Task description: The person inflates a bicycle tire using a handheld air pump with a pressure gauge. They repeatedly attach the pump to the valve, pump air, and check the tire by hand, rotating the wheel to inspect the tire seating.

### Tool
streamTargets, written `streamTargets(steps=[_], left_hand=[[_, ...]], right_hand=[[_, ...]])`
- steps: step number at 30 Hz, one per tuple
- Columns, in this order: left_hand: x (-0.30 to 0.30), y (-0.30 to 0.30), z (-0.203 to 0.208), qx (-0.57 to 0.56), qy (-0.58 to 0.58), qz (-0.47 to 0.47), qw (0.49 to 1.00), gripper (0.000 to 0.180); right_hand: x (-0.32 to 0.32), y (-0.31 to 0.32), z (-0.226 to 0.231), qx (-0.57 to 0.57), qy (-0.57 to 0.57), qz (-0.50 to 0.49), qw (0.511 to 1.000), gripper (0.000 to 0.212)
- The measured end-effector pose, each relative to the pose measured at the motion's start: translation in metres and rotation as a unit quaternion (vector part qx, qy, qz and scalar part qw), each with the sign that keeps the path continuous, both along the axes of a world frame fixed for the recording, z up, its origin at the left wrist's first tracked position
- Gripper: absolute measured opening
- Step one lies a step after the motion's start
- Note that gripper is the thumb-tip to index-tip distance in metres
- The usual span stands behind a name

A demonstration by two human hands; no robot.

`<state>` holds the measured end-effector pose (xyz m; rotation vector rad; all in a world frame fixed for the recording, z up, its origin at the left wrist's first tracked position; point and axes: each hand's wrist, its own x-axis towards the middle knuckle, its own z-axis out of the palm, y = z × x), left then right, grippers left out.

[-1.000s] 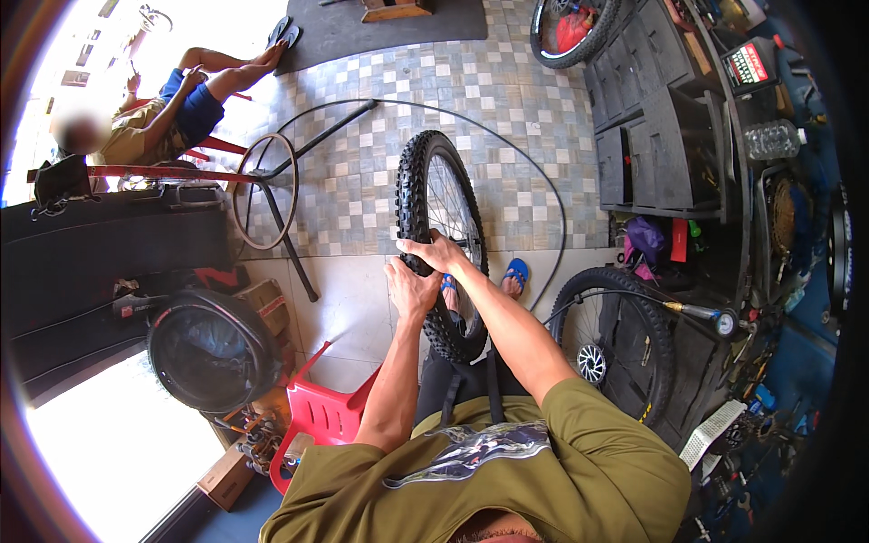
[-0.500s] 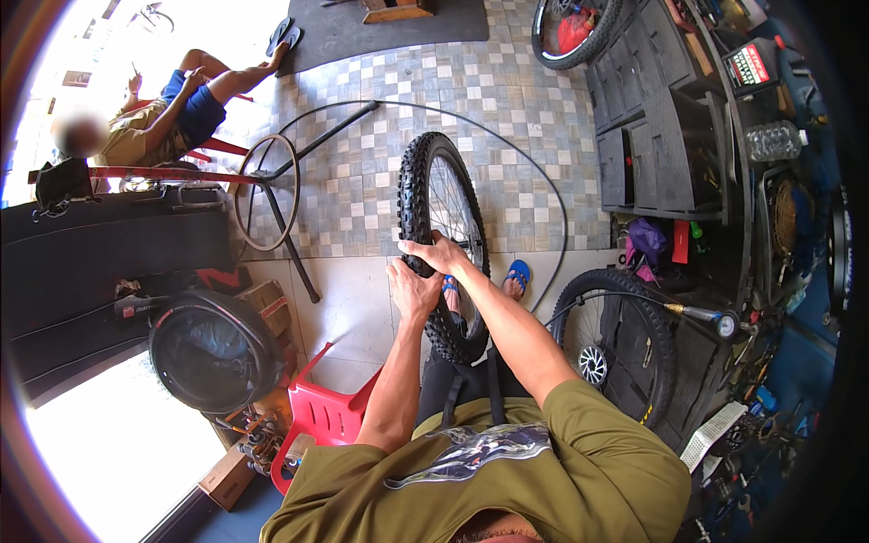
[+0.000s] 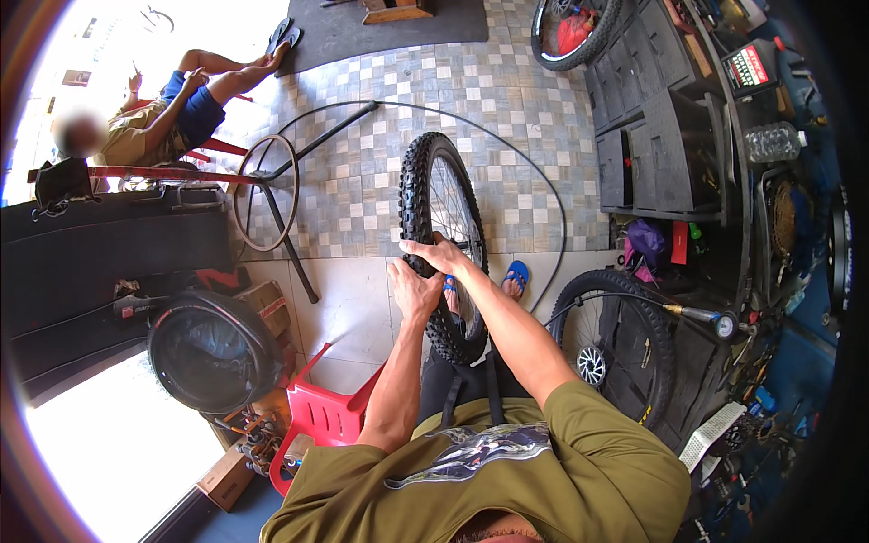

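Note:
A bicycle wheel with a black knobby tire (image 3: 416, 185) stands upright in front of my legs. Both hands grip its tire at about mid-length. My left hand (image 3: 415, 290) is closed on the tire's left side, thumb pointing up along the tread. Just beyond it, my right hand (image 3: 436, 254) wraps over the tire from the right, its thumb across the tread. The fingertips of both hands are partly hidden behind the rubber. Thin spokes and the hub show inside the rim.
A second wheel (image 3: 625, 353) leans at right, with a hose and gauge inflator (image 3: 711, 317) over it. At left are a red plastic chair (image 3: 326, 412), a hanging tire (image 3: 215, 351) and a repair stand (image 3: 281, 204). Drawers (image 3: 652, 149) line the right. A person (image 3: 149, 122) sits at upper left.
Almost nothing differs. Both hands keep their hold on the tire, and the wheel has barely shifted.

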<state>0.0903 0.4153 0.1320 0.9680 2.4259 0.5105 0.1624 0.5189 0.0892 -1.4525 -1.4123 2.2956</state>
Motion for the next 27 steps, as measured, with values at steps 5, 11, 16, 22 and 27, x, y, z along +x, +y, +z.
streamTargets(steps=[5, 11, 16, 22, 27], left_hand=[[0.004, 0.002, 0.003, -0.009, 0.009, -0.004, 1.000, 0.066], [0.017, 0.008, 0.018, -0.033, -0.007, 0.019, 0.999, 0.065], [0.010, 0.000, 0.012, -0.044, -0.002, 0.022, 0.999, 0.067], [0.002, -0.009, 0.008, -0.048, -0.004, 0.015, 0.999, 0.067], [0.004, -0.015, 0.007, -0.064, -0.014, 0.030, 0.997, 0.068]], right_hand=[[0.006, -0.004, -0.025, 0.066, -0.039, -0.005, 0.997, 0.112], [0.059, -0.014, -0.054, -0.163, 0.058, -0.246, 0.954, 0.067], [0.055, -0.023, -0.082, -0.195, 0.101, -0.088, 0.972, 0.042], [0.039, -0.037, -0.118, -0.313, 0.226, -0.059, 0.921, 0.034], [0.040, -0.044, -0.130, -0.334, 0.272, -0.069, 0.900, 0.032]])
